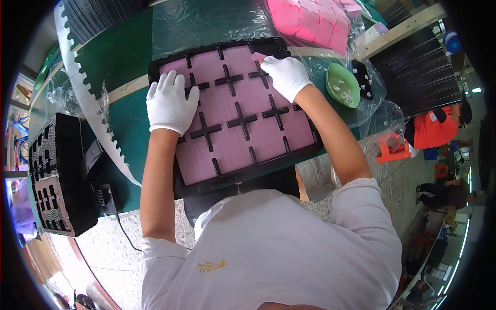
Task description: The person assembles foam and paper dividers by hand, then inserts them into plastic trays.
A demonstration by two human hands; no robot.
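Left hand (pixel 171 105) is lying flat, released, on left side of black tray (pixel 248 170); right hand (pixel 285 76) is pinching pink piece (pixel 257 56) near far-right corner; tray is sitting on green table (pixel 128 114).

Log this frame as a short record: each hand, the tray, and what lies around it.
left hand: white-gloved, laid over the tray's left edge
right hand: white-gloved, fingertips at a small pink piece; grip unclear
tray: black, cross-shaped dividers, pink material between them
right of tray: green bowl holding white bits
left of tray: white notched strip
beyond tray: pink bundle, clear plastic around it
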